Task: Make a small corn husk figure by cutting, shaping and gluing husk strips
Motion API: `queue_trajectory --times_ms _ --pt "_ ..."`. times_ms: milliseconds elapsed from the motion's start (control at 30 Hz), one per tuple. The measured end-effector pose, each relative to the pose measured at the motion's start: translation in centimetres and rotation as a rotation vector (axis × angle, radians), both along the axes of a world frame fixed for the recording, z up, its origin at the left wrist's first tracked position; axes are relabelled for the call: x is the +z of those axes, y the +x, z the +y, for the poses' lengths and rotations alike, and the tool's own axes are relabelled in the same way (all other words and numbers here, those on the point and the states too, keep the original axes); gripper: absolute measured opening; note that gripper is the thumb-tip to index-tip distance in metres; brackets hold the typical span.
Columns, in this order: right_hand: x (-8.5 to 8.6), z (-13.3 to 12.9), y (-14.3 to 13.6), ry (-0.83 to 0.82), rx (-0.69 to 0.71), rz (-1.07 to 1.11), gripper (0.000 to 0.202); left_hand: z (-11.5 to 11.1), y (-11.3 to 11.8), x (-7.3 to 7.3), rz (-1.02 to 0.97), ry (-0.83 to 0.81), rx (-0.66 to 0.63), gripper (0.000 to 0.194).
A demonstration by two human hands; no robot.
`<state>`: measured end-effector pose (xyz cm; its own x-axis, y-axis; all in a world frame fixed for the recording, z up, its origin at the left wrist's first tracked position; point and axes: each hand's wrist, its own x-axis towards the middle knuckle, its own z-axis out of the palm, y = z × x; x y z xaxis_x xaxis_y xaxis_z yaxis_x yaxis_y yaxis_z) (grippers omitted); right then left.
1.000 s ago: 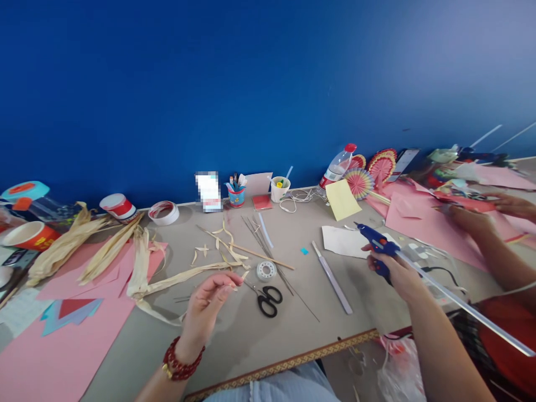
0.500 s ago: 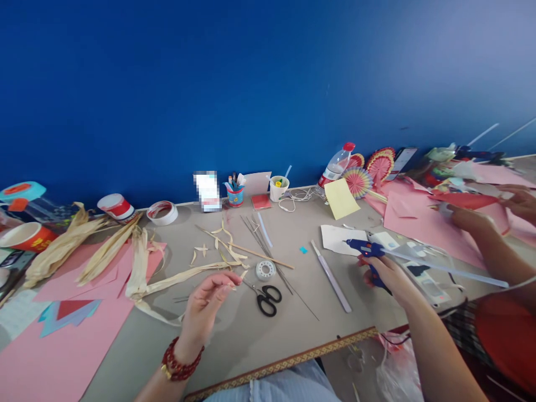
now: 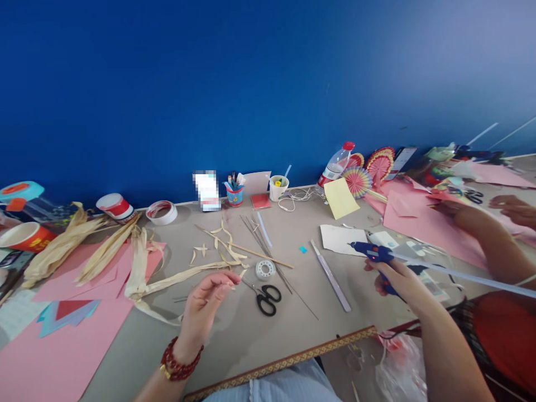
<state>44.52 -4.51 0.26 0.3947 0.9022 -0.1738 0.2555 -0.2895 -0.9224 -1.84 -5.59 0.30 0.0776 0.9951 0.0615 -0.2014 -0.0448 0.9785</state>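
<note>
My left hand [image 3: 211, 298], with a red bead bracelet on the wrist, pinches a small pale husk piece [image 3: 233, 287] left of the black-handled scissors [image 3: 268, 300]. In my right hand [image 3: 393, 274] is a blue glue gun [image 3: 374, 251], its nozzle pointing left over a white card [image 3: 337, 239] and a long clear glue stick [image 3: 456, 272] reaching out behind it. Between the hands lie a tape roll [image 3: 265, 269], thin wires [image 3: 256, 237] and a lilac-handled cutter [image 3: 334, 282]. Husk strips [image 3: 188, 273] are spread beyond my left hand.
Pink paper [image 3: 104, 329], dried husks [image 3: 62, 254] and a red cup [image 3: 27, 237] are at the left. A bottle [image 3: 335, 167] and paper fans [image 3: 358, 181] stand by the wall. Another person's hands [image 3: 469, 220] are over pink paper at the right.
My right hand and the glue gun have shifted slightly right, away from the card's middle. My left hand is nearly unmoved. The other person's hands have moved, and a red paper there has shifted.
</note>
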Motion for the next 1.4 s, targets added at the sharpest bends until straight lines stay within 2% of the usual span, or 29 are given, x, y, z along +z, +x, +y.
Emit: queue_trajectory --times_ms 67,167,400,600,867,1100,1300,1400 --pt "0.5 -0.1 -0.6 -0.046 -0.017 -0.004 0.029 0.0 0.0 -0.1 -0.001 0.005 0.001 0.009" --pt "1.2 -0.3 -1.6 -0.017 -0.016 0.051 0.038 0.0 -0.1 -0.2 -0.007 0.013 0.002 0.008" --pt "2.1 -0.5 -3.7 0.095 0.051 0.307 0.035 0.0 0.0 -0.1 -0.008 0.007 0.006 0.008" --pt "2.1 -0.3 -4.2 0.129 0.013 0.427 0.036 0.0 0.1 -0.1 -0.004 0.011 0.008 0.009" --pt "1.9 -0.4 -4.1 0.168 0.008 0.436 0.030 0.1 0.1 -0.3 0.039 -0.006 0.032 0.013" --pt "2.3 -0.4 -4.4 0.219 0.031 0.548 0.024 0.2 0.1 -0.7 0.018 -0.006 0.021 0.011" --pt "3.3 -0.2 -5.9 0.238 0.043 0.555 0.023 0.2 0.1 -0.4 0.031 -0.009 0.013 0.012" --pt "4.0 -0.5 -7.1 0.245 0.098 0.532 0.022 0.2 0.3 -0.1 0.047 -0.018 0.018 0.014"
